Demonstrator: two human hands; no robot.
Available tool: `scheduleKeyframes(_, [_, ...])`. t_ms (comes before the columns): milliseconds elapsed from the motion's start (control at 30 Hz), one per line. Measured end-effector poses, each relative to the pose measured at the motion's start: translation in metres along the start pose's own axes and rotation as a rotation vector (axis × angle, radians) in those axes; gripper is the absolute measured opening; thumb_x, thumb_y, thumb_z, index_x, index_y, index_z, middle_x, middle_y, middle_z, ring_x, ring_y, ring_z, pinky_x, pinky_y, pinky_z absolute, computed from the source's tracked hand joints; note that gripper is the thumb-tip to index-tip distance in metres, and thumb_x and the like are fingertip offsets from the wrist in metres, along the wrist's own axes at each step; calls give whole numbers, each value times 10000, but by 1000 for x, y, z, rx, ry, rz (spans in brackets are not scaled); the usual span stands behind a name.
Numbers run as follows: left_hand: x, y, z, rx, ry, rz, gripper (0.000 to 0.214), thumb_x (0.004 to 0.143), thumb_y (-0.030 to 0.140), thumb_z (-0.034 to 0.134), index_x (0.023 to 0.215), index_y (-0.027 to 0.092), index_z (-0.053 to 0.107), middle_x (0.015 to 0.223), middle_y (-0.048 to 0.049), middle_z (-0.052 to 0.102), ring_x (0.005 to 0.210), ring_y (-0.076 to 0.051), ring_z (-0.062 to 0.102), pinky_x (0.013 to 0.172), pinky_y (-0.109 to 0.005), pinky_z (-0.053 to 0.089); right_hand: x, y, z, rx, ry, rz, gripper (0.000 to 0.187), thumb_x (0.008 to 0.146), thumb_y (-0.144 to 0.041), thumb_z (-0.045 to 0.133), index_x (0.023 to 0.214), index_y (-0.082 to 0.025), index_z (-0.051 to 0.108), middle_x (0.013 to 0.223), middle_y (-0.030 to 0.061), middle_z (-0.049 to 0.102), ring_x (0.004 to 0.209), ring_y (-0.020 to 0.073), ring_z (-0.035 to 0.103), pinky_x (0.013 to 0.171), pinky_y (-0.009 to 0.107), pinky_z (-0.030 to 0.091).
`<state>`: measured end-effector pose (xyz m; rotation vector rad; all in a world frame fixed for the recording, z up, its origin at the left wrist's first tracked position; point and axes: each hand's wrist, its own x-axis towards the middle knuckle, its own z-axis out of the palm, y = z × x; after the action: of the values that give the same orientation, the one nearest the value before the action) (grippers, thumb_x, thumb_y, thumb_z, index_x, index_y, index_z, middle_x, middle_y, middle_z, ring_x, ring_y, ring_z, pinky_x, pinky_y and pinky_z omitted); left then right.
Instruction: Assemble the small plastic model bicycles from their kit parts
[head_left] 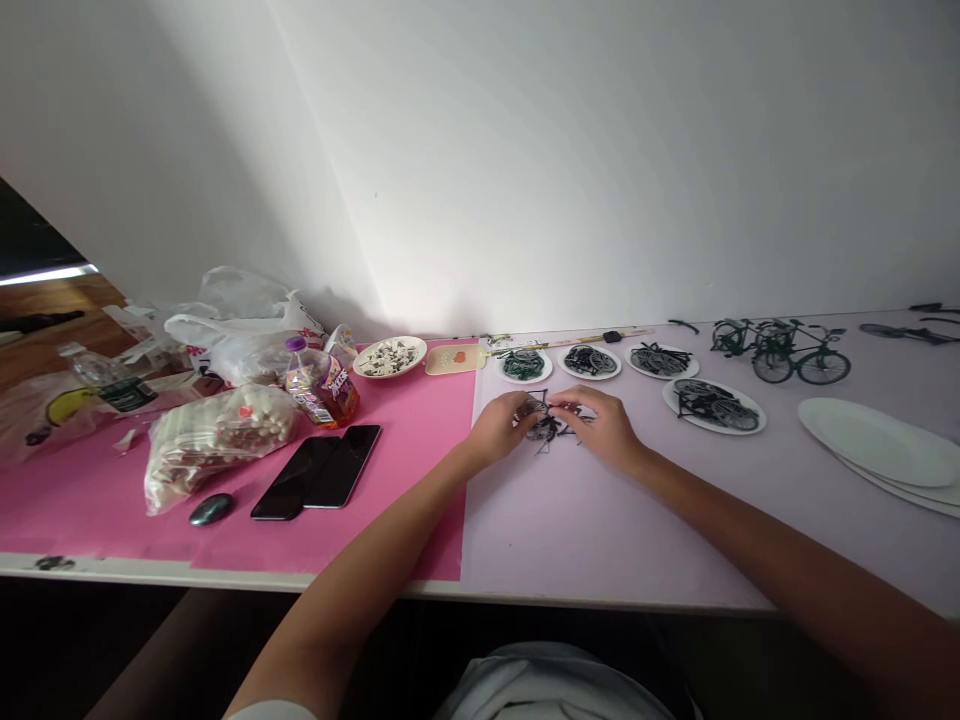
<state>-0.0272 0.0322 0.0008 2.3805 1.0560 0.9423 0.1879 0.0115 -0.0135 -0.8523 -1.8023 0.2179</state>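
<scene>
Two dark phones lie on the bench, well left of the person's left hand, whose fingers bend inward at the left side of a small dark bicycle assembly. The assembly lies between both hands, thin pieces showing below the fingertips. On its right, the right hand curves in, thumb and forefinger brought close. Whether either hand's fingers actually grip it cannot be told at this size.
</scene>
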Motion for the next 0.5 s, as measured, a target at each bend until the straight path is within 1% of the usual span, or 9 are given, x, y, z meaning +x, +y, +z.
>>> scheduleKeyframes(100, [-2,1,5,0,-26,31,232,1014,400,524,976,199,632,934,-68,730,804,-199,637,728,-316,510,0,-3,3,14,3,-6,170,957,-397,680,1016,-271,777,943,64,794,844,249,737,789,402,625])
scheduleKeyframes(200, [-3,-1,7,25,-47,47,202,1013,367,526,996,197,634,929,-67,719,811,-200,636,738,-315,510,0,-3,3,13,-2,-18,161,967,-372,661,1014,-271,778,955,64,796,856,247,741,796,398,628])
scheduleKeyframes(367, [-4,-4,6,133,-64,101,178,1016,322,532,1060,197,652,951,-77,708,876,-218,642,801,-332,517,0,-1,2,-19,-38,-105,136,980,-313,648,1013,-274,774,935,57,794,851,233,742,794,385,623])
scheduleKeyframes(500, [-4,-6,6,227,-55,157,191,1037,319,517,1086,197,656,963,-85,705,912,-225,651,837,-339,518,0,1,2,-36,-40,-132,130,982,-296,649,1023,-273,771,941,56,791,857,229,741,802,381,622])
